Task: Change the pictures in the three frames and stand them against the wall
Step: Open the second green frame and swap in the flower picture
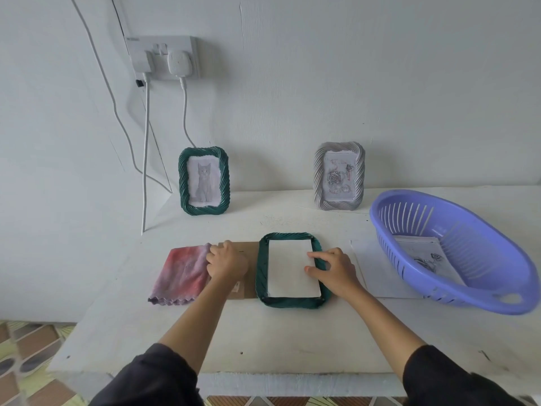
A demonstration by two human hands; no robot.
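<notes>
A dark green frame (262, 276) lies face down on the white table (263, 338), with a white sheet (288, 268) set into its back. My right hand (333, 271) presses on that sheet with its forefinger and thumb stretched out. My left hand (227, 260) lies with curled fingers on a brown cardboard backing (250, 249) just left of the frame. Two frames stand against the wall: a green one with a cat picture (204, 180) and a grey one with a rose picture (339, 175).
A pink and purple cloth (181, 273) lies left of my left hand. A purple plastic basket (450, 250) at the right holds printed pictures (424, 253), with white paper (377, 273) under it. Cables (145, 159) hang from a wall socket (164, 57).
</notes>
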